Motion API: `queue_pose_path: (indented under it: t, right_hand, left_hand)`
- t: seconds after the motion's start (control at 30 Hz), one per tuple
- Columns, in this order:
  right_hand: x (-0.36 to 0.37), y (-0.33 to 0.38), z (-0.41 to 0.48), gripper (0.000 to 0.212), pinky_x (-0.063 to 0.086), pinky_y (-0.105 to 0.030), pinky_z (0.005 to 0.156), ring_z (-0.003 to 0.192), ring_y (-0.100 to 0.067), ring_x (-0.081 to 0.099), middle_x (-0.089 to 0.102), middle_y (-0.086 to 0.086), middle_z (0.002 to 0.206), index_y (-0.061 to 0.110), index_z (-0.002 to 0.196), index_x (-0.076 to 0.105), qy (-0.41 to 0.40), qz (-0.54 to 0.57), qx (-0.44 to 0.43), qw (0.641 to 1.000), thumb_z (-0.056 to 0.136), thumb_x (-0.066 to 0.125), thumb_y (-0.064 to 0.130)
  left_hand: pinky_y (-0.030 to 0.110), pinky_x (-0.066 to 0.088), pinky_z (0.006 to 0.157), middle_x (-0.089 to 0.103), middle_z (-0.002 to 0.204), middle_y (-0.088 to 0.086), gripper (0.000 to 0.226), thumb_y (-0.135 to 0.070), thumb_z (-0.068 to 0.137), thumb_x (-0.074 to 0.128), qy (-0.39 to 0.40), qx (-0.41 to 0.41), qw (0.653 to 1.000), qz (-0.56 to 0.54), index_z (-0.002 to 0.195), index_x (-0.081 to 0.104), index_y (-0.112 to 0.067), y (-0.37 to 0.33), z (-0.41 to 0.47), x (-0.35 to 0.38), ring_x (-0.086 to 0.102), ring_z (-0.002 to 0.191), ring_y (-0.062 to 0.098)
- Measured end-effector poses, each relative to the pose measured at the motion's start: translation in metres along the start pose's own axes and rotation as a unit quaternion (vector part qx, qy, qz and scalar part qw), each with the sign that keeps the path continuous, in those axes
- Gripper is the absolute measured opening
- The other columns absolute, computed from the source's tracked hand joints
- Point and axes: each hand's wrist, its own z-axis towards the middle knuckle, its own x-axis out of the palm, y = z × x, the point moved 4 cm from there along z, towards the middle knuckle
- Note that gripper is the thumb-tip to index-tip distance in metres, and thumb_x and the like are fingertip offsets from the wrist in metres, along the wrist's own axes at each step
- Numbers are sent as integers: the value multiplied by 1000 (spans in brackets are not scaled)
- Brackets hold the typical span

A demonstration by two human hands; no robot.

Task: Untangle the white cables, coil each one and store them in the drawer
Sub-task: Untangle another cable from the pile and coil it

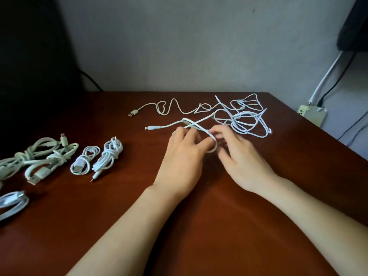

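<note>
Between left hand (184,156), right hand (240,154): cable (215,146)

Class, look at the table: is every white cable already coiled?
No: a loose tangle lies at the far right, and the left hand and right hand hold a cable not yet coiled.

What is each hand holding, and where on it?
Both hold one white cable at its loop: the left hand has fingers curled through it, and the right hand pinches its right side.

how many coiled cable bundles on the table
5: two overlapping pale green bundles far left, small white coil, knotted white bundle, edge-cut white coil bottom-left; more may be off-frame.
</note>
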Motion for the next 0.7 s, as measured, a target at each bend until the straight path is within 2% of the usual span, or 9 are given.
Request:
queue_pose_path:
  t: [0.1, 0.17, 0.23, 0.3, 0.4, 0.47, 0.53, 0.6, 0.7]
  right_hand:
    - [-4, -5, 1, 34, 47, -36, 84, 94, -14, 60, 64, 9, 102, 33, 118, 51, -45, 66, 19, 997, 91, 33, 23]
    - [-6, -6, 0, 34, 47, -32, 81, 86, -8, 60, 65, 13, 90, 34, 109, 57, -67, 111, 24, 991, 89, 32, 22]
    - [-4, -6, -1, 34, 51, -34, 82, 87, -9, 63, 68, 9, 88, 36, 100, 59, -66, 193, 24, 979, 89, 32, 19]
    - [0, -6, -1, 34, 54, -42, 79, 86, -21, 66, 70, -1, 92, 26, 98, 65, -49, 285, 29, 957, 90, 34, 17]
    - [2, -5, 2, 34, 49, -30, 62, 68, -21, 61, 66, -6, 77, 15, 90, 66, -35, 381, 60, 922, 91, 34, 27]
    - [0, -3, 3, 35, 47, -23, 57, 66, -13, 60, 64, -9, 74, 11, 87, 66, -40, 372, 63, 925, 93, 38, 32]
    - [-2, -2, 4, 25, 48, -20, 58, 70, -6, 59, 66, -9, 80, 12, 87, 68, -52, 295, 37, 953, 98, 47, 19]
    - [-5, -2, 5, 27, 49, -17, 58, 73, -2, 60, 67, 2, 82, 22, 88, 68, -77, 241, 17, 967, 98, 48, 8]
    - [-14, -6, 6, 32, 49, -16, 55, 73, -1, 63, 69, 11, 78, 32, 88, 65, -146, 238, 17, 960, 98, 46, 7]
  left_hand:
    - [29, 32, 71, 46, 82, 2, 34, -16, 87, 37, -14, 46, 999, -9, 106, 65, -19, -7, 1, -6, 38, 80, 22]
    - [29, 32, 70, 47, 82, 2, 33, -17, 88, 38, -17, 62, 998, -15, 106, 65, -19, -10, 1, -8, 39, 79, 22]
    - [31, 33, 68, 49, 82, 2, 31, -19, 89, 38, -21, 71, 997, -20, 104, 65, -19, -13, 1, -11, 41, 79, 24]
    - [32, 35, 68, 52, 83, 4, 30, -22, 90, 39, -25, 83, 996, -20, 101, 67, -18, -16, 1, -12, 45, 79, 27]
    - [32, 32, 72, 56, 80, 1, 28, -27, 90, 45, -52, 91, 995, 1, 93, 72, -17, -18, 1, -17, 50, 77, 29]
    - [31, 31, 72, 58, 79, 0, 24, -26, 89, 51, -80, 80, 994, 13, 89, 74, -18, -14, 2, -19, 51, 76, 28]
    - [32, 32, 74, 59, 81, -1, 21, -26, 86, 55, -94, 73, 993, 25, 89, 75, -21, -9, 1, -20, 50, 77, 27]
    - [32, 32, 77, 59, 87, -2, 22, -30, 83, 59, -98, 62, 993, 19, 97, 73, -22, -5, 0, -20, 49, 83, 25]
    - [30, 32, 78, 58, 97, -1, 26, -36, 84, 60, -106, 8, 994, -17, 102, 66, -18, 3, -1, -23, 47, 90, 21]
